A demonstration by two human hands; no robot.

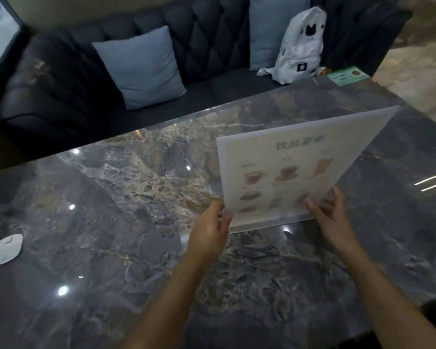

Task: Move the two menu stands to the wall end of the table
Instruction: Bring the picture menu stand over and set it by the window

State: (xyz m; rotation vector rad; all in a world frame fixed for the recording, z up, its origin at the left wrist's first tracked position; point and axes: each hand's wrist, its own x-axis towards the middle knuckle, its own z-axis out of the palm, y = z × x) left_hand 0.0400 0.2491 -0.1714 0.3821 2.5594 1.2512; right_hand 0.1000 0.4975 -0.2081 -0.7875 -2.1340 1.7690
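— Head view: looking down on the menu stand [295, 170], standing upright on the surface [111, 235], right of middle and just ahead of both hands.

— Lying which way?

— Running slantwise, with the long edge going from near-left to far-right and the printed face turning toward the camera.

— And the hands?

— Sitting at the two lower corners. Left hand [209, 235] pinching the near-left corner between thumb and fingers, seemingly grasping it. Right hand [330, 217] spreading its fingers against the lower right of the face. Touching, but not showing whether gripping or only steadying, so not guessing.

— Nearer one?

— Judging both about equally near, one per end, straddling the base. Probably calling for a two-handed lift or slide, keeping the pane upright.

— Heading where?

— Not managing to pick out the wall end. Seeing a sofa [61, 96] along the far side, a white backpack [302, 46] on it, a green card [347, 75] at the far right corner, and a white oval object [6, 249] lying well apart at the near left.

— Second stand?

— Not appearing here, unless being that green card, too small to tell.

— Risk?

— Possibly tipping, being tall and thin. Blurring around the base, hiding whether resting or lifting.
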